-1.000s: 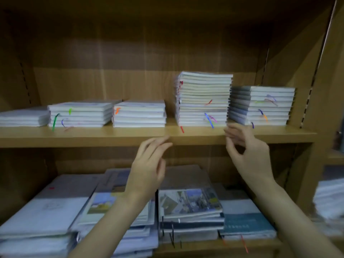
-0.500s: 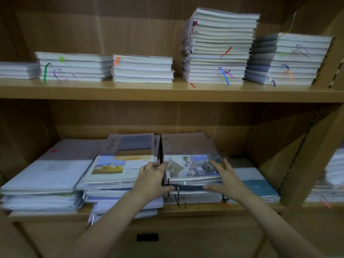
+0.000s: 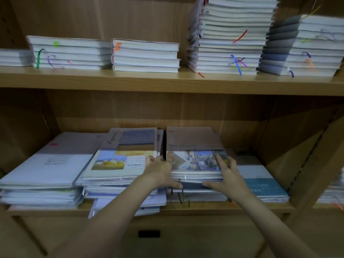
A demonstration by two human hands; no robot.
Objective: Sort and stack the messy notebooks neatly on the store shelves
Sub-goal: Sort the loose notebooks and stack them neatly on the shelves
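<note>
On the lower shelf (image 3: 242,208) a middle stack of notebooks (image 3: 195,162) has a street-photo cover on top. My left hand (image 3: 161,172) grips its left front corner, thumb under the top few books and fingers on the cover. My right hand (image 3: 226,175) grips the right front corner the same way. Left of it lies an uneven pile with a yellow-field cover (image 3: 121,161), then a grey-white pile (image 3: 46,164). A teal-covered pile (image 3: 264,185) lies to the right.
The upper shelf (image 3: 167,81) carries neat white stacks: two low ones (image 3: 70,53) (image 3: 145,55), a tall one (image 3: 232,34) and a grey-spined one (image 3: 301,47), with coloured ribbons hanging out. A slanted wooden side panel (image 3: 316,155) bounds the right.
The view dropped from the upper shelf to the lower one. Both hands came down from the upper shelf edge and took hold of the middle stack's top notebooks.
</note>
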